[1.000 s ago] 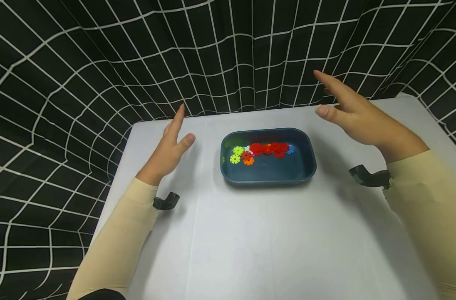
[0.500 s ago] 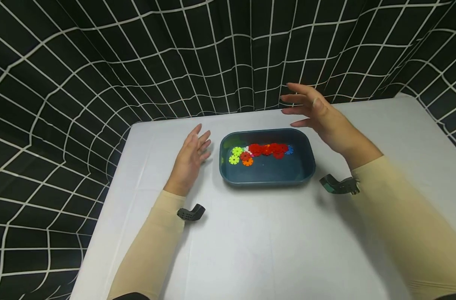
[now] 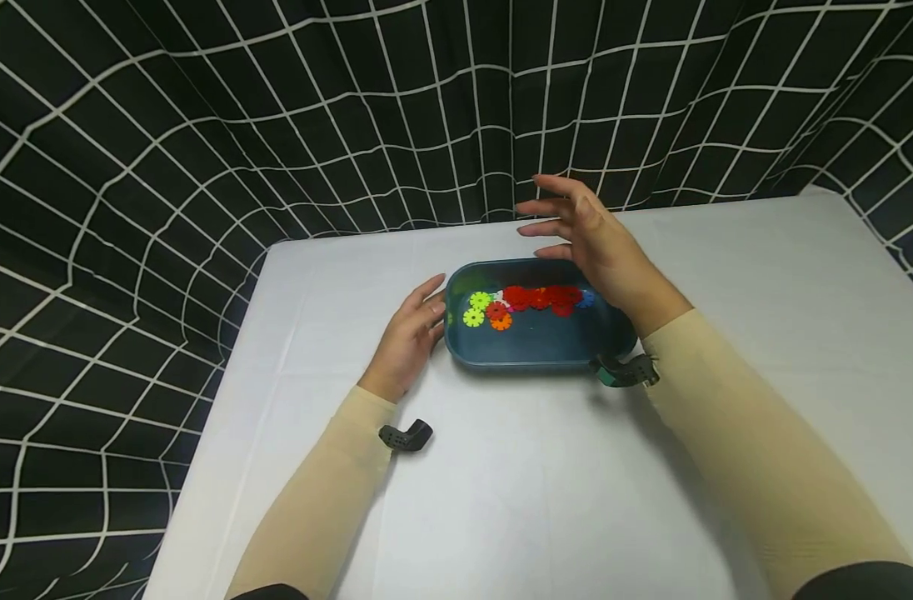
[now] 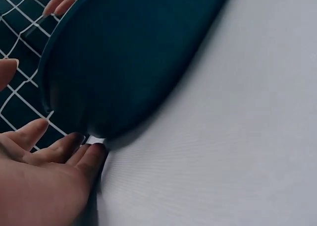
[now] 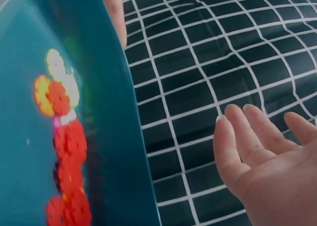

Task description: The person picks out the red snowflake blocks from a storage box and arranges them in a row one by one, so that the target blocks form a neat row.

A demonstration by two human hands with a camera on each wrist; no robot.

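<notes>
A dark teal tray [image 3: 535, 348] stands on the white table, with several flower-shaped plastic discs in it. Most are red discs [image 3: 541, 297]; yellow-green discs [image 3: 474, 317] lie at the left, an orange disc [image 3: 501, 322] in front, and a blue disc [image 3: 586, 299] at the right. My left hand [image 3: 406, 342] is at the tray's left end, its fingertips at the wall in the left wrist view, relaxed rather than gripping. Above the tray's back right part hovers my right hand [image 3: 602, 254], fingers spread and loosely bent, holding nothing. It hides the tray's right back corner.
The white-covered table [image 3: 464, 492] extends around the tray. Black curtain with a white grid [image 3: 396, 108] hangs behind and at both sides of the table. Each wrist carries a small black camera mount [image 3: 407, 435] over a beige sleeve [image 3: 321, 500].
My left hand has moved right to the tray's left end. The right hand has come leftward from beside the tray to over its back right part. The discs look unmoved.
</notes>
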